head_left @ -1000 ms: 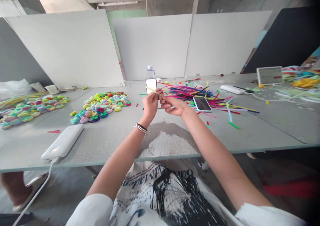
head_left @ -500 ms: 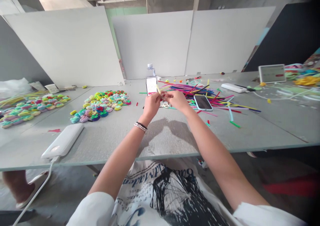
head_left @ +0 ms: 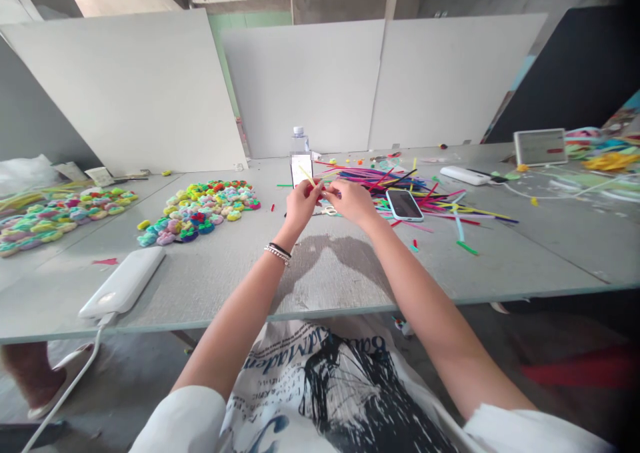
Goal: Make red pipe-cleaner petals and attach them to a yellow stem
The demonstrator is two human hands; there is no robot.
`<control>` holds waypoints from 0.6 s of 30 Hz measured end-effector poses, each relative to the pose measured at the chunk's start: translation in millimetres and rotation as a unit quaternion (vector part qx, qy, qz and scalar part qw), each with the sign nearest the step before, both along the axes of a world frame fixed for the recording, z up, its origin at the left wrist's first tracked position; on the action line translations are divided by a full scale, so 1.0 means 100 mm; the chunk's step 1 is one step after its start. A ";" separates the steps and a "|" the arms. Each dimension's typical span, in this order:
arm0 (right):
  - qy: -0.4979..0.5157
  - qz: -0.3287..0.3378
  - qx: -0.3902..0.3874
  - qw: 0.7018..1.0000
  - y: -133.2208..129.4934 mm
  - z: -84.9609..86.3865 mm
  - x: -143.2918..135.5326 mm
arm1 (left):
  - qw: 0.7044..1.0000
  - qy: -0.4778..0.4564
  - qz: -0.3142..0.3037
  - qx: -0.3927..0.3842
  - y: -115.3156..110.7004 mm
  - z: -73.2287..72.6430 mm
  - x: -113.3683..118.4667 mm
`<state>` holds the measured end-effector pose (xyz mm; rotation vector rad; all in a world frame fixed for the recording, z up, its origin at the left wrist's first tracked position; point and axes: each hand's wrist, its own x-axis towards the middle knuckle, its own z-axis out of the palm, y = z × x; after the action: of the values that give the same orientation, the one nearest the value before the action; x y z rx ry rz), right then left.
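Note:
Above the middle of the table my left hand (head_left: 301, 205) pinches a yellow pipe cleaner (head_left: 307, 175), whose free end sticks up and to the left past the fingers. My right hand (head_left: 351, 201) is closed beside it, its thumb and fingertips meeting the left fingertips on the same piece. The part between the fingers is mostly hidden. Just under the hands lies a pair of scissors (head_left: 329, 211) with pale handles. Behind my left hand a phone with a lit screen (head_left: 301, 166) stands against a clear bottle (head_left: 299, 139).
Loose coloured pipe cleaners (head_left: 450, 206) spread to the right, with a second phone (head_left: 405, 205) on them. Several fuzzy flower shapes (head_left: 200, 213) are heaped at left, more (head_left: 60, 216) farther left. A white power bank (head_left: 123, 283) with a cable lies near the front edge.
The yellow pipe cleaner's free end has swung from nearly upright to leaning left. Both hands stay together in almost the same place; the view has shifted slightly.

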<state>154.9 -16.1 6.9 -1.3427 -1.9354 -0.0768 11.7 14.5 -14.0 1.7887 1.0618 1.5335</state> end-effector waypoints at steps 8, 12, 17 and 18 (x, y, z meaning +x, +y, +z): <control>0.258 0.105 -0.023 0.960 0.12 0.01 0.06 | 0.999 -0.020 -0.043 0.001 0.05 -0.04 -0.01; 0.316 0.153 -0.079 0.933 0.09 0.04 0.02 | 0.995 0.074 -0.068 0.013 0.02 -0.02 -0.03; 0.401 0.164 -0.147 0.889 0.02 0.06 -0.02 | 0.991 0.075 -0.107 -0.009 -0.08 0.05 -0.03; 0.410 0.167 -0.157 0.883 0.01 0.06 -0.02 | 0.991 0.068 -0.118 -0.012 -0.10 0.06 -0.03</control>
<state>153.3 -15.6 13.3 -0.9628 -1.4224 0.8739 8.6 4.7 -7.8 1.9488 0.8892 1.2686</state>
